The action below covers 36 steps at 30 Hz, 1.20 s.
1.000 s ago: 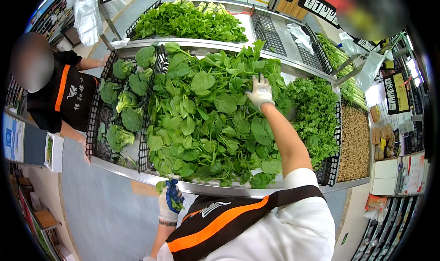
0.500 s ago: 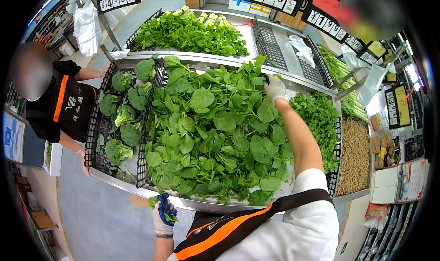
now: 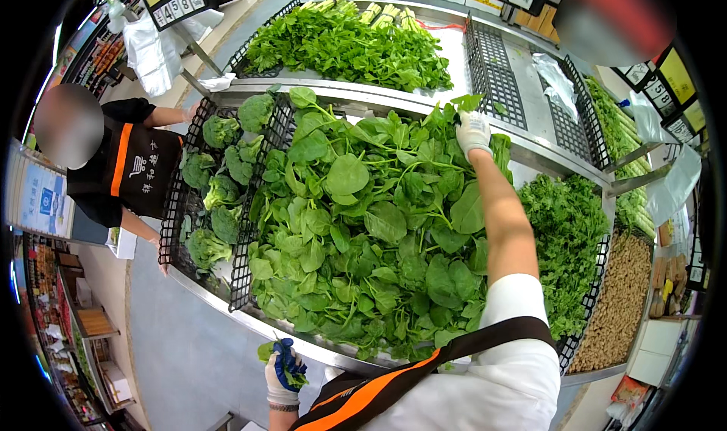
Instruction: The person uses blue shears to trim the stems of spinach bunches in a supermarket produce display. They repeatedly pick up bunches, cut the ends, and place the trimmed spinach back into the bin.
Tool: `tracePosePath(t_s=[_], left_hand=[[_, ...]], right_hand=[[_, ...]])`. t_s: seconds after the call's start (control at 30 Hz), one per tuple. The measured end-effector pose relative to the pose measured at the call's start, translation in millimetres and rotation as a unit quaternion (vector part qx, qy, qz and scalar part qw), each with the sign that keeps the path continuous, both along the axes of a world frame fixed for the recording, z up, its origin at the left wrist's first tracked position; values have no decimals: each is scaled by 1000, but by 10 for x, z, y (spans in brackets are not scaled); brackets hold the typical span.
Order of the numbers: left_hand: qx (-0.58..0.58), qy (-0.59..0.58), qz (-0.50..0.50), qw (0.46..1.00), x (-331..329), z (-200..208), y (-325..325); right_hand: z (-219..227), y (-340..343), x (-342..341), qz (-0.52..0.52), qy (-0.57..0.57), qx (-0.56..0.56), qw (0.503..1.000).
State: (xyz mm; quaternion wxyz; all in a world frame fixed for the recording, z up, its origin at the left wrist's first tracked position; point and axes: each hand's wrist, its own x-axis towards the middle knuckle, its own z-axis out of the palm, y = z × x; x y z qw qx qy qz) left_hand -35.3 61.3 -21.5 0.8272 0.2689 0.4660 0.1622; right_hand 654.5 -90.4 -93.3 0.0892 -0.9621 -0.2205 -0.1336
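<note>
A broad heap of leafy greens point(image 3: 363, 227) with large rounded leaves fills the middle of the stand. My right hand point(image 3: 474, 133), in a white glove, reaches to the heap's far right corner. Its fingers look closed around greens there, with a leaf point(image 3: 467, 102) showing past the fingertips, though part of the grip is hidden. Down at the near edge of the stand, my left hand point(image 3: 282, 373) wears a white glove with blue on the fingers. It is closed on a small bunch of green leaves point(image 3: 266, 351), which poke out above and below the fingers.
Broccoli point(image 3: 222, 192) sits in a black crate on the left, where a co-worker point(image 3: 136, 166) in a dark apron stands. Finer-leaved greens point(image 3: 560, 234) and peanuts point(image 3: 615, 302) lie to the right. Celery point(image 3: 348, 45) is beyond a metal rail. Plastic bags point(image 3: 151, 56) hang from a post.
The view has shifted, so the stand sits further right in the picture. My right hand stays at the heap's far right corner, its fingers now more covered. The left hand still holds its leaves.
</note>
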Motion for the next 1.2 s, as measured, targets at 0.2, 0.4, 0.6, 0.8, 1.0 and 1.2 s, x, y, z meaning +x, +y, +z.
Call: tracePosePath(t_s=[0.2,0.4,0.6,0.8,1.0,1.2], left_hand=[[0,-49,-46,998,405,-23,-56],[54,-78,-99,991,870,346,7],[174,-99,-149,968,1169,954,-22],[437,-83,-166,880,1193,1478,-244],[525,8,-302,796,917,1854,-586],[371,-103,-209,899,466,1612,-744]], right_hand=[[512,-283,-127,55,180,415,890],[1397,-388,-937,173,411,570,690],[1908,-383,-2112,262,461,496,687],[2477,-240,-3586,321,286,305,850],[2529,-285,-4369,370,202,279,863],[2514,-390,-4907,359,253,365,821]])
